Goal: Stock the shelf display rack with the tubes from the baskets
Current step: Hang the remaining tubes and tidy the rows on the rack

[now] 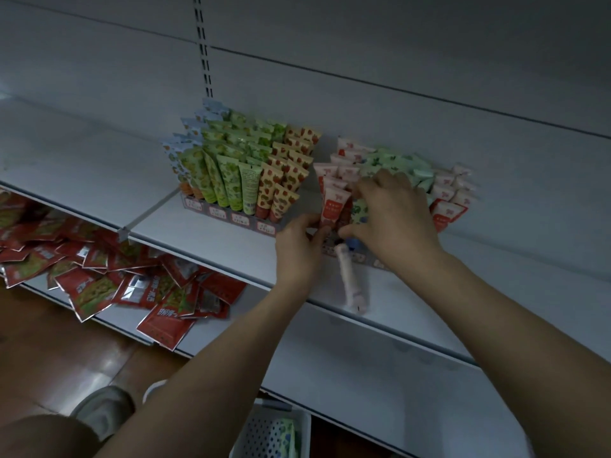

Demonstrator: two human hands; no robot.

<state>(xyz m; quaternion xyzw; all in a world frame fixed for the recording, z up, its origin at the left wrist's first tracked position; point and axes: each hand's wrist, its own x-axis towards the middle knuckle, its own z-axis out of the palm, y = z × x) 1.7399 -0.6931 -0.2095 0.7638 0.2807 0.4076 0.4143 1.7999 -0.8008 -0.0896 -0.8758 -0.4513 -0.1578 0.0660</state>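
White metal shelf under a white slotted back panel.

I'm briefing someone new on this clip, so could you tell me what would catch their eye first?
Both hands, the left hand and the right hand, meet at the right display rack on the middle shelf, among pink and mint tubes. Left of it stands a fuller rack of green and strawberry-print tubes. A pale tube lies loose near the shelf edge, and red packets are heaped on the lower shelf at left.

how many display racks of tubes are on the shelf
2: the left display rack stands clear of the hands; the right display rack is partly hidden behind both hands, left hand and right hand.
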